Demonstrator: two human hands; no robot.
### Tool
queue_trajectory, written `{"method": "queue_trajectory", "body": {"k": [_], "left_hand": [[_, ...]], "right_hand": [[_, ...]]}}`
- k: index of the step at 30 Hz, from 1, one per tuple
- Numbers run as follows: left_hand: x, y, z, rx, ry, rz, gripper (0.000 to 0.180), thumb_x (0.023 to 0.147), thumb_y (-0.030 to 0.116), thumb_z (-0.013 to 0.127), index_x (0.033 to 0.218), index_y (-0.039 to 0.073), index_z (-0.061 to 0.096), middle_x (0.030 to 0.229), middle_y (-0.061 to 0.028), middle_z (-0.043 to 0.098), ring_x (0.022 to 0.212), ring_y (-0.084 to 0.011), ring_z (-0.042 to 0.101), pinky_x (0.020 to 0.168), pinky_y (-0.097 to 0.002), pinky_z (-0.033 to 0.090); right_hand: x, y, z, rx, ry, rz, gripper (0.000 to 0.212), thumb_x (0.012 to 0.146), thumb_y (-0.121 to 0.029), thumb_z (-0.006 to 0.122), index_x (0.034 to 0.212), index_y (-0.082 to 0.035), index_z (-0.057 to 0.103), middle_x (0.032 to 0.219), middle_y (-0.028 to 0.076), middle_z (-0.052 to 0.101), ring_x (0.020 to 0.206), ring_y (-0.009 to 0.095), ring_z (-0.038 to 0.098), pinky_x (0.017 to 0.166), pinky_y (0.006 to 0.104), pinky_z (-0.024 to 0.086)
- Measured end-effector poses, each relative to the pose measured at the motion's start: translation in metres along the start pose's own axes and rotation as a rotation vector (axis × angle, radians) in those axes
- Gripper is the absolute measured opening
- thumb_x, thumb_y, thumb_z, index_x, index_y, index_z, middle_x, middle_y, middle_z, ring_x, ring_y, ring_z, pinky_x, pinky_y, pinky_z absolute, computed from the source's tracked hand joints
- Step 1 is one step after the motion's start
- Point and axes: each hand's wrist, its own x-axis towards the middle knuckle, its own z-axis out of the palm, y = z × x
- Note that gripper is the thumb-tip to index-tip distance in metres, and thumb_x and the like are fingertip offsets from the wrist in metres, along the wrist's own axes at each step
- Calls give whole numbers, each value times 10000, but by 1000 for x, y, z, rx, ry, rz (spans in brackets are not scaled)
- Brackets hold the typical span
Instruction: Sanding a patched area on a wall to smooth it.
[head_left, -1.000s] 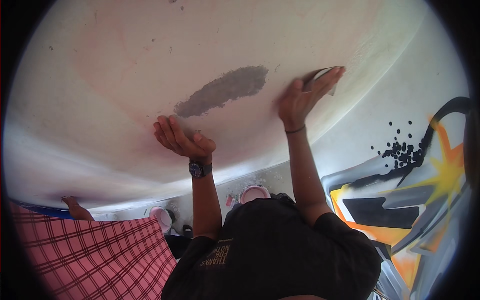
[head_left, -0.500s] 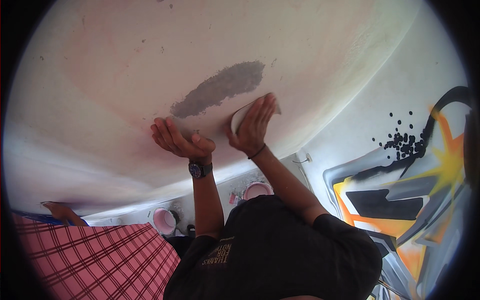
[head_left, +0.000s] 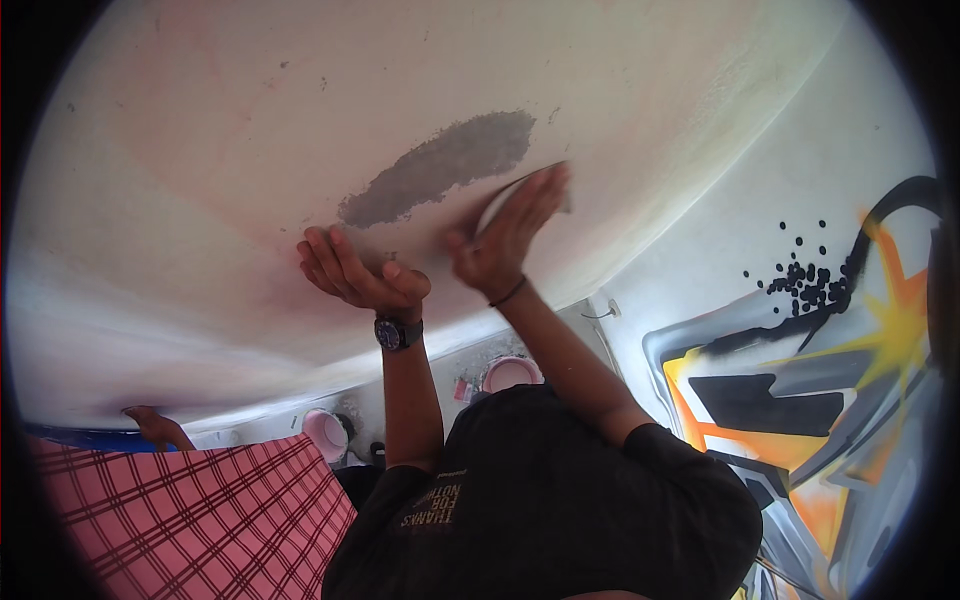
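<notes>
Pale wall [head_left: 230,180] backs a thin sheet [head_left: 495,208] held under the right hand [head_left: 508,240], fingers together; left hand [head_left: 362,280] rests there, unclenched.

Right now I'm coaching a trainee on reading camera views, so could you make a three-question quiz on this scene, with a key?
1. Multiple choice: what does the right hand hold?
a) a paint roller
b) a pale, bent sheet
c) a screwdriver
2. True or false: the left hand has a watch at its wrist.
3. Fill in the colour: the rough-edged patch near both hands is ____.

Key: 1. b; 2. true; 3. grey.
</notes>
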Motion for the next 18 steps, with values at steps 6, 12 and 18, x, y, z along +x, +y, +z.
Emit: {"method": "queue_trajectory", "body": {"k": [6,12,18], "left_hand": [[0,-2,-3,2,1,17,586,1020,359,312,1414,-44,474,1483,-253,457,1427,-413,361,1172,-539,232],[7,1,-3,7,8,9,591,1025,366,301,1409,-48,478,1481,-256,458,1427,-409,362,1174,-539,227],[4,3,-2,15,3,20,597,1027,368,291,1415,-48,472,1484,-258,453,1432,-411,357,1179,-539,222]], "right_hand": [[5,3,-5,-39,-13,47,1069,947,-695,379,1555,73,-52,1600,360,-83,1498,509,-54,1162,644,-24],[55,58,-35,-31,206,198,1009,975,-653,368,1561,66,-29,1615,331,-61,1515,463,-37,1184,606,-2],[-3,15,-11,8,111,97,1001,977,-645,370,1559,69,-19,1611,342,-46,1507,487,-17,1183,614,13]]}}
